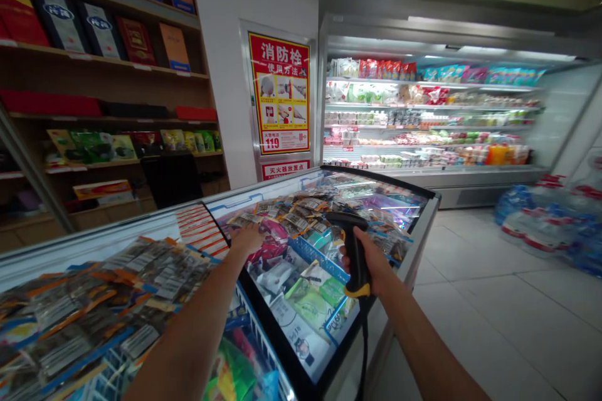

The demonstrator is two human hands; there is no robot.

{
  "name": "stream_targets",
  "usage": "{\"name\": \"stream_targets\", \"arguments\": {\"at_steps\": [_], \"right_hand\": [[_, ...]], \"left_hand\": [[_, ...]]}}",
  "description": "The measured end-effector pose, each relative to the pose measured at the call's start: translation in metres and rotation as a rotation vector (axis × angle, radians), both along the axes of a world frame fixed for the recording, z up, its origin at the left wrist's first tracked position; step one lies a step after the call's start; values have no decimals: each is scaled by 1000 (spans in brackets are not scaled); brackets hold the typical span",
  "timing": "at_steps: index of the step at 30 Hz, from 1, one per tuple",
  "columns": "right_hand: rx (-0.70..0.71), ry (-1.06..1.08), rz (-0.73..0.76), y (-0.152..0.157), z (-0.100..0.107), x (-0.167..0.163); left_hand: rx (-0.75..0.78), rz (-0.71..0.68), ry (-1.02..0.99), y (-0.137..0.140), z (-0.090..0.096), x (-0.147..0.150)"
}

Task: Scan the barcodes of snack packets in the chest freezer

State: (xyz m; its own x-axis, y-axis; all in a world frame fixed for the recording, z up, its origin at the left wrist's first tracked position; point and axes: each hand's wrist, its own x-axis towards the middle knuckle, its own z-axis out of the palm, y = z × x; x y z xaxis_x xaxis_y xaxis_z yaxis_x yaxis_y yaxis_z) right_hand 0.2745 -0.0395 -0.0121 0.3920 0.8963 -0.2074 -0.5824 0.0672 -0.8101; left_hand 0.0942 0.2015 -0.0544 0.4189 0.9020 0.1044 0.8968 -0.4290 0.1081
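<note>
My right hand (369,260) is wrapped round the grip of a black and yellow barcode scanner (357,263), its head pointing left over the chest freezer. From the scanner's base a black cable hangs down. My left hand (248,239) reaches over the freezer at the edge of a pile of flat clear packets (297,219) with barcode labels, beside a pink bag (273,239). Its fingers are small and blurred, so I cannot tell whether they grip a packet. More such packets (155,275) with orange and blue edges are heaped on the left, near my left forearm.
The chest freezer's black-framed glass lid (277,319) covers bagged goods and a blue basket (305,250). Shelves (183,74) stand at the left, and a lit refrigerated display (433,106) is at the back. Bottled water packs (536,219) sit on the floor at right.
</note>
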Motion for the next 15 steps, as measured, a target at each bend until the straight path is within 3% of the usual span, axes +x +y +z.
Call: {"name": "stream_targets", "arguments": {"at_steps": [5,10,12,15], "right_hand": [[24,-4,37,1,2,-14],[28,-9,62,-7,8,-21],[28,-18,59,-12,10,-22],[23,-30,54,-18,14,-24]], "left_hand": [[16,-142,85,-49,6,6],[-29,-223,152,-86,22,-6],[-24,-191,105,-94,28,-10],[71,42,5,-100,30,-12]]}}
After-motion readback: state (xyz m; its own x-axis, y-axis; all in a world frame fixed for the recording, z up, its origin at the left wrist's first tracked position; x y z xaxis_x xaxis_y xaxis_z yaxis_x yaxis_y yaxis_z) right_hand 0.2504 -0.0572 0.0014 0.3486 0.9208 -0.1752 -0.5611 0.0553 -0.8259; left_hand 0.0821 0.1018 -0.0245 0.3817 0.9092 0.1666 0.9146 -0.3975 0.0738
